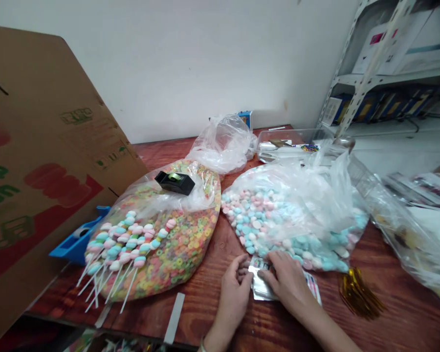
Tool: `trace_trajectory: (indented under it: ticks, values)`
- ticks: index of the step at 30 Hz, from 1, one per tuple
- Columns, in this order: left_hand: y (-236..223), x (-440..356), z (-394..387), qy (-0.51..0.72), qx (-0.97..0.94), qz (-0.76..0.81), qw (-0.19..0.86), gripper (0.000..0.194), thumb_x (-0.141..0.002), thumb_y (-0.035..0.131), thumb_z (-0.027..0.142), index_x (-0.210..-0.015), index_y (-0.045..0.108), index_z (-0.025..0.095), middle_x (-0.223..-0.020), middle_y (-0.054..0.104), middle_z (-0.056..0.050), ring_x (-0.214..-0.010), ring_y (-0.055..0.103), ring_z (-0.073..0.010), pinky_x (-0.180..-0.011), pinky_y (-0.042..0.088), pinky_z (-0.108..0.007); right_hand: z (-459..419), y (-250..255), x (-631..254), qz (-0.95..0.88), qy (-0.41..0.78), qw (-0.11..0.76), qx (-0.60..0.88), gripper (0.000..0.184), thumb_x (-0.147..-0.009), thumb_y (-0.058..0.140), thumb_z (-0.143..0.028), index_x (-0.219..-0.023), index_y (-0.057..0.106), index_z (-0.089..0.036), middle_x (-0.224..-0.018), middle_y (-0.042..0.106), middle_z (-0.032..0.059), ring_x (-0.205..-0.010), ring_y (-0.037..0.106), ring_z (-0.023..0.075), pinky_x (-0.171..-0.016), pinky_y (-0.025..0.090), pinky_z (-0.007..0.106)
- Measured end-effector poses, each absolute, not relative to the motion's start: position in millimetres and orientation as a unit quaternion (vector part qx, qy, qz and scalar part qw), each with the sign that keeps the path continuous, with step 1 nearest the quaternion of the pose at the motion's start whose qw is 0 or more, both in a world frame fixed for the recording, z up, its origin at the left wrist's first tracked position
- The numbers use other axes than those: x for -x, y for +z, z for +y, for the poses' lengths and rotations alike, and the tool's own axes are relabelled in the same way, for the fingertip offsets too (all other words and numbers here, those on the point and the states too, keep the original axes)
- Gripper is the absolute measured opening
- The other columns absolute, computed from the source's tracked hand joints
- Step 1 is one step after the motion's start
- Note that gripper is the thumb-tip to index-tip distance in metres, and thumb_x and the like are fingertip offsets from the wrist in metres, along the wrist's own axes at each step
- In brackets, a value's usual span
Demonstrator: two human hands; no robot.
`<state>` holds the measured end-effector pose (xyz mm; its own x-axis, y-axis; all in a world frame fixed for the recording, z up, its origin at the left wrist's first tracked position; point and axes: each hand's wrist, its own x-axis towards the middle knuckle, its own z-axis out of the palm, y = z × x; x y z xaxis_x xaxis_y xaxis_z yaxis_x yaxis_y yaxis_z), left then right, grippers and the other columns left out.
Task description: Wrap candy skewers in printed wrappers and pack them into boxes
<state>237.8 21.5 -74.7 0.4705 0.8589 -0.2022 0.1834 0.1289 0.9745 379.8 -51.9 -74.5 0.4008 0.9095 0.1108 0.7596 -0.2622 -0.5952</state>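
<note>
A small stack of flat silver packets (261,292) lies on the table in front of me. My left hand (235,283) is at the stack's left edge, its fingers curled and its thumb against the packets. From the right, my right hand (288,281) bends over the stack, thumb and fingers closed on it; the palm hides part of the packets. Just beyond my hands is a clear bag of pink, white and blue marshmallows (256,215). Gold twist ties (359,293) lie right of my right hand.
Marshmallow skewers (132,239) and a black tape dispenser (175,182) rest on a bag of colourful ring candies (183,249). A blue tape dispenser (75,242) stands by the cardboard box (55,122). A clear tray (297,137) sits behind the marshmallows; white shelving (366,78) stands at right.
</note>
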Motion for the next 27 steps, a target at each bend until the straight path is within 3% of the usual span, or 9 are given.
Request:
trace_trajectory:
  ticks: [4,8,10,13,15,18,21,24,27]
  values:
    - [-78.7,-240.7,20.4,0.279,-0.61,0.432,0.603,0.04,-0.074,0.061,0.015,-0.115,0.06,0.015,-0.099,0.069,-0.009,-0.083,0.064,-0.0194,-0.08,0.051,-0.034,-50.6,-72.7,-377.7,-0.514,0.142,0.336,0.777,0.013,-0.085,0.061,-0.023,-0.072,0.058,-0.022,-0.077,0.061,0.0015,-0.081,0.053,0.0247,-0.07,0.029,0.035]
    - [-71.1,-238.2,20.3,0.287,-0.618,0.438,0.587,0.041,-0.073,0.063,0.016,-0.114,0.061,0.016,-0.099,0.068,-0.011,-0.082,0.064,-0.0212,-0.076,0.051,-0.034,-51.4,-71.9,-381.5,-0.481,0.157,0.41,0.759,0.021,-0.089,0.055,-0.023,-0.068,0.056,-0.021,-0.071,0.059,0.0012,-0.076,0.054,0.0224,-0.07,0.036,0.034]
    - [-60.9,-236.8,18.6,0.302,-0.658,0.435,0.536,0.034,-0.073,0.065,0.018,-0.107,0.066,0.018,-0.098,0.067,-0.01,-0.084,0.063,-0.0217,-0.075,0.05,-0.033,-55.7,-70.2,-384.2,-0.466,0.164,0.456,0.74,0.022,-0.092,0.051,-0.026,-0.071,0.057,-0.022,-0.075,0.061,0.0018,-0.079,0.056,0.0216,-0.073,0.041,0.033]
    - [-40.2,-241.8,10.7,0.266,-0.716,0.386,0.518,0.026,-0.07,0.071,0.02,-0.096,0.071,0.02,-0.09,0.068,-0.007,-0.081,0.062,-0.0213,-0.074,0.048,-0.031,-64.9,-62.2,-382.6,-0.449,0.17,0.511,0.713,0.021,-0.093,0.049,-0.031,-0.079,0.062,-0.022,-0.097,0.064,0.0051,-0.098,0.058,0.0225,-0.086,0.044,0.034]
    - [-26.8,-252.1,2.8,0.234,-0.72,0.336,0.56,0.027,-0.068,0.074,0.02,-0.095,0.072,0.02,-0.087,0.069,-0.006,-0.078,0.062,-0.0215,-0.072,0.048,-0.03,-70.8,-51.6,-376.6,-0.443,0.176,0.537,0.696,0.019,-0.093,0.051,-0.032,-0.084,0.065,-0.023,-0.113,0.061,0.0058,-0.11,0.054,0.0232,-0.095,0.042,0.036]
    - [-15.0,-270.7,-6.9,0.253,-0.625,0.315,0.668,0.021,-0.069,0.073,0.021,-0.09,0.075,0.019,-0.087,0.072,-0.008,-0.081,0.063,-0.023,-0.074,0.049,-0.03,-77.6,-32.0,-367.9,-0.502,0.17,0.543,0.651,0.014,-0.092,0.055,-0.028,-0.087,0.068,-0.03,-0.115,0.061,0.0013,-0.12,0.047,0.0238,-0.105,0.033,0.041]
    - [-15.2,-279.5,-6.7,0.296,-0.467,0.348,0.757,0.018,-0.075,0.071,0.029,-0.089,0.075,0.019,-0.092,0.073,-0.009,-0.087,0.065,-0.0235,-0.079,0.05,-0.032,-83.1,-21.5,-370.7,-0.541,0.125,0.528,0.643,0.022,-0.091,0.057,-0.027,-0.108,0.065,-0.037,-0.128,0.055,-0.0004,-0.129,0.037,0.0264,-0.109,0.025,0.048]
    - [-18.8,-276.5,1.4,0.318,-0.327,0.376,0.806,0.027,-0.08,0.067,0.035,-0.099,0.072,0.017,-0.101,0.072,-0.011,-0.093,0.066,-0.024,-0.082,0.051,-0.034,-84.2,-27.1,-381.5,-0.406,0.126,0.566,0.706,0.047,-0.088,0.06,-0.035,-0.134,0.047,-0.033,-0.142,0.043,0.0061,-0.13,0.038,0.0294,-0.106,0.03,0.051]
    - [-17.4,-271.9,6.7,0.318,-0.263,0.36,0.837,0.031,-0.079,0.07,0.032,-0.103,0.071,0.014,-0.102,0.072,-0.013,-0.093,0.066,-0.0241,-0.082,0.051,-0.034,-77.3,-36.9,-386.0,-0.296,0.271,0.626,0.668,0.064,-0.082,0.067,-0.043,-0.137,0.037,-0.026,-0.13,0.053,0.0105,-0.116,0.053,0.0279,-0.096,0.043,0.046]
